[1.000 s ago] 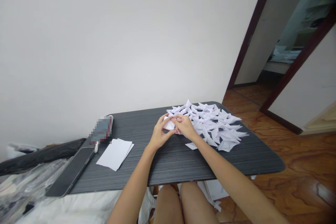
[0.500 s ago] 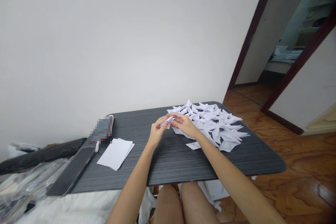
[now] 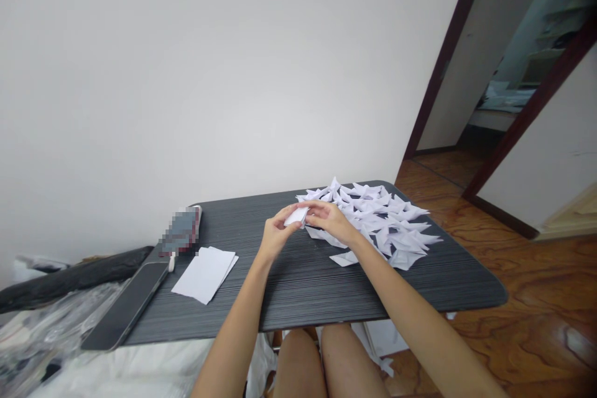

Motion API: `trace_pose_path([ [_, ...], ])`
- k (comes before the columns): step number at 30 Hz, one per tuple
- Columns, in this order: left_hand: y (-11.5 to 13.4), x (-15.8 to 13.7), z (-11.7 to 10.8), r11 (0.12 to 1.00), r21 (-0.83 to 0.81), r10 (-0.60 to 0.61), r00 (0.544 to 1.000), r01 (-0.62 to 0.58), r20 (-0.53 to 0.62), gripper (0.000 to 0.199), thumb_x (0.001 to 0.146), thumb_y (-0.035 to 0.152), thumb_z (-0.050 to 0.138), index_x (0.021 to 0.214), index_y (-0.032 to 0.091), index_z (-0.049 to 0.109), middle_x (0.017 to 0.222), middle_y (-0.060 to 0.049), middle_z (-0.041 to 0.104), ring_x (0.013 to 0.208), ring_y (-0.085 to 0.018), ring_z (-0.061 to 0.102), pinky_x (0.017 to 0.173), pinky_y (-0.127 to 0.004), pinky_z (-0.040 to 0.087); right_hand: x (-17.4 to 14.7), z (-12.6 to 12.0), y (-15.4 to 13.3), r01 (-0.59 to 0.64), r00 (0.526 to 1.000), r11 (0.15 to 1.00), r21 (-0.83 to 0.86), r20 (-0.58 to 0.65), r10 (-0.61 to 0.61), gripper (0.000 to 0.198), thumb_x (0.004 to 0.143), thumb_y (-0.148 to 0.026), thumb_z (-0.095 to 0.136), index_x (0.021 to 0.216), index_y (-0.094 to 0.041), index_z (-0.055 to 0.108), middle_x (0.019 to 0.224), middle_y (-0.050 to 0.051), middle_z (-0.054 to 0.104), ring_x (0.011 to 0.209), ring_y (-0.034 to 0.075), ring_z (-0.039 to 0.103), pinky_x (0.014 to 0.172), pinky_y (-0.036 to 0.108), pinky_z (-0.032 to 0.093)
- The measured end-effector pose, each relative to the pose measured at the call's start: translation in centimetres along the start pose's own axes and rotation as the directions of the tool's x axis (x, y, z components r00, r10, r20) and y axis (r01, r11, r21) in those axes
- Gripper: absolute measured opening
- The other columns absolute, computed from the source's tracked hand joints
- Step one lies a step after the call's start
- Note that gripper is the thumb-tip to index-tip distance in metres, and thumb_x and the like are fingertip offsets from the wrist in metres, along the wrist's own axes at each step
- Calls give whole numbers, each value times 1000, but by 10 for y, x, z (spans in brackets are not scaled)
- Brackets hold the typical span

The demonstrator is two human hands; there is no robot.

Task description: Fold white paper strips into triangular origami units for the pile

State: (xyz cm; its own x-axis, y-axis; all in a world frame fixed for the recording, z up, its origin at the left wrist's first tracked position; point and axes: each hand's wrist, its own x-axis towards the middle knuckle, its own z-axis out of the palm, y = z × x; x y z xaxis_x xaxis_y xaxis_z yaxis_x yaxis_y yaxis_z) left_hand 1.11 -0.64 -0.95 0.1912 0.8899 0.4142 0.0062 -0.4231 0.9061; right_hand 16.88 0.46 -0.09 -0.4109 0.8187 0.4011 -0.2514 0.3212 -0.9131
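Observation:
A small folded piece of white paper [image 3: 296, 216] is held above the dark table [image 3: 298, 286] between both hands. My left hand [image 3: 277, 233] pinches its left side, thumb below and fingers behind. From the right, my right hand [image 3: 329, 221] grips the other edge, its fingertips meeting the left hand's at the top. Just beyond the right hand lies a spread of many folded white paper boats [image 3: 373, 206], partly covered by the right hand and forearm. To the left rests a short stack of flat white paper sheets [image 3: 205, 275], touched by neither hand.
At the table's left edge lie a dark phone [image 3: 125, 305] and a second device [image 3: 183, 230] blurred by pixels, with a white plug [image 3: 172, 261] between them. Plastic-wrapped stuff [image 3: 56, 323] sits left of the table. A wall stands behind; a doorway opens at right.
The folded paper has turned so that a flat white face shows where thin edges showed before. Both hands stay in nearly the same place, with the fingers slightly shifted.

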Motion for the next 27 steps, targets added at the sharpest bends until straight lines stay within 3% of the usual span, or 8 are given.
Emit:
trace_pose_path([
  [7, -7, -1, 0, 996, 26, 86, 996, -86, -27, 46, 60, 24, 67, 104, 20, 58, 118, -8, 52, 111, -22, 45, 95, -37, 33, 0, 0, 0, -19, 1000, 999, 49, 1, 19, 34, 67, -18, 59, 101, -18, 57, 98, 6, 59, 82, 13, 56, 78, 28, 43],
  [11, -2, -2, 2, 996, 67, 58, 995, -53, -77, 39, 62, 25, 65, 101, 18, 61, 113, -8, 56, 108, -22, 48, 96, -38, 33, -1, 0, -2, -23, 1000, 999, 49, 12, 22, 35, 67, -18, 59, 102, -18, 57, 102, 6, 58, 83, 13, 56, 77, 27, 44],
  [17, 2, -3, 4, 998, 7, 65, 997, -64, -49, 37, 64, 25, 63, 100, 17, 61, 115, -8, 54, 109, -22, 47, 95, -36, 35, 0, 1, -2, -7, 1000, 1000, 19, 12, 7, 36, 66, -16, 58, 102, -18, 57, 102, 6, 57, 83, 13, 55, 78, 27, 43],
  [23, 1, -4, 3, 982, 161, 121, 986, -102, -117, 28, 71, 26, 56, 96, 17, 63, 109, -8, 58, 105, -21, 51, 93, -35, 37, -2, 6, -5, -18, 999, 999, -26, 42, 19, 29, 66, -17, 58, 95, -17, 59, 94, 5, 59, 78, 12, 56, 76, 27, 44],
  [27, -1, -5, 3, 969, 215, 149, 981, -120, -121, 25, 72, 25, 55, 94, 18, 64, 108, -7, 59, 103, -20, 52, 92, -35, 38, -3, 8, -8, -38, 999, 998, -50, 0, 38, 21, 68, -20, 57, 88, -15, 61, 88, 5, 61, 77, 13, 56, 71, 26, 45],
])
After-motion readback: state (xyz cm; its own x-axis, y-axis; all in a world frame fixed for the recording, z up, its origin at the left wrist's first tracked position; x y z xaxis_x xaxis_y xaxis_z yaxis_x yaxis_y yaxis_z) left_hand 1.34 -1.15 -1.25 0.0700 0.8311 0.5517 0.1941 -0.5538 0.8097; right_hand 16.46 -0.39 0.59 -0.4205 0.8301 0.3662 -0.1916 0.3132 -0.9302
